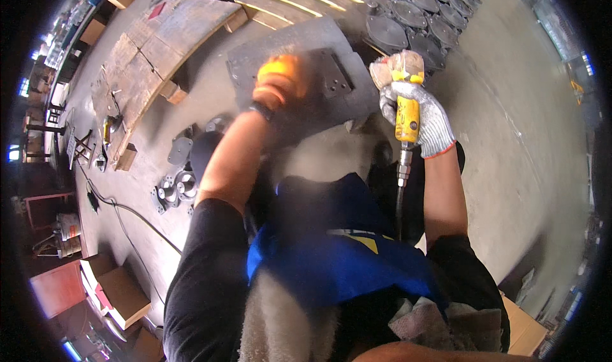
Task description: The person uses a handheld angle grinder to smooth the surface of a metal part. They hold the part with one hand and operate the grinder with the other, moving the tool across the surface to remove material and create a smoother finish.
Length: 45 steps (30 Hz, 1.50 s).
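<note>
My right hand (426,115), in a white knitted glove with a red-edged cuff, is wrapped round the yellow body of an air grinder (408,121). Its worn, dusty head (400,65) points away from me, beside the right edge of a dark board (306,34). A metal fitting and a dark hose run from its lower end toward my lap. My left hand (279,81), in an orange glove, is over the board's left half, smeared by motion; its fingers cannot be made out. Just right of it lies a flat dark metal plate (335,75) with several holes.
A wooden pallet table (153,50) stands at the far left, with another yellow tool (107,129) by its near edge. Dark round metal parts (414,18) are stacked at the far right. More metal parts (182,150) lie left of my knees. Cables (118,204) trail across the floor.
</note>
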Available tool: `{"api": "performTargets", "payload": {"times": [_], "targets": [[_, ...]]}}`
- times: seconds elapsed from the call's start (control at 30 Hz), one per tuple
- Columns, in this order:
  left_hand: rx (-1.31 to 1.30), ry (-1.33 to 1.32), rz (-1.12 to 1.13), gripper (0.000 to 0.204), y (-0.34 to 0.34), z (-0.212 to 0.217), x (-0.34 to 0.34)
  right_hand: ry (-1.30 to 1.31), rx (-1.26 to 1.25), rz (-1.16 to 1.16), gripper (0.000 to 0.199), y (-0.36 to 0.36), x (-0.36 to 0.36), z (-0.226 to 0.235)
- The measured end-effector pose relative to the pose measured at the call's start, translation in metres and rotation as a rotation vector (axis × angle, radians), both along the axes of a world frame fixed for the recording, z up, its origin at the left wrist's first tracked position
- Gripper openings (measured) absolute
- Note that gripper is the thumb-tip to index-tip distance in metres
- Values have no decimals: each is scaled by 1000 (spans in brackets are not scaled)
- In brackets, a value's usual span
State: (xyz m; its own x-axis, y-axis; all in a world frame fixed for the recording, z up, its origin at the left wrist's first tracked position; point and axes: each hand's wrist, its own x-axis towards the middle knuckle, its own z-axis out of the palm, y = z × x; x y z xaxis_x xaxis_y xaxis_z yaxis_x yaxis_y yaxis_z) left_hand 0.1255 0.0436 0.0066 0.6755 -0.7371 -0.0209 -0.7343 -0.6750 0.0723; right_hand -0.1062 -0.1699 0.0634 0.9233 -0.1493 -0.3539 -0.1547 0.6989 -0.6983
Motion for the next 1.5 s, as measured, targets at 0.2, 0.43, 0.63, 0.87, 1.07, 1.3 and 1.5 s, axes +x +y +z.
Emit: {"api": "performTargets", "payload": {"times": [0.2, 0.43, 0.63, 0.87, 1.07, 1.3, 1.5], "targets": [[-411, -174, 61, 35, -1, 38, -10, 88, 39, -4, 26, 3, -4, 2], [-346, 925, -579, 35, -14, 0, -101, 62, -76, 0, 22, 14, 3, 9], [-827, 1701, -402, 41, -44, 23, -149, 90, -88, -34, 25, 19, 4, 12], [-1019, 1034, -593, 50, -52, 12, -161, 249, -274, -7, 27, 19, 8, 8], [-781, 278, -625, 53, -56, -39, -156, 232, -156, 0, 25, 18, 17, -11], [-348, 249, -364, 33, -40, -7, -159, 236, -390, 176, 29, 29, 41, 2], [-368, 497, -168, 31, -75, -28, -128, 317, -310, 173, 20, 25, 89, 16]]}}
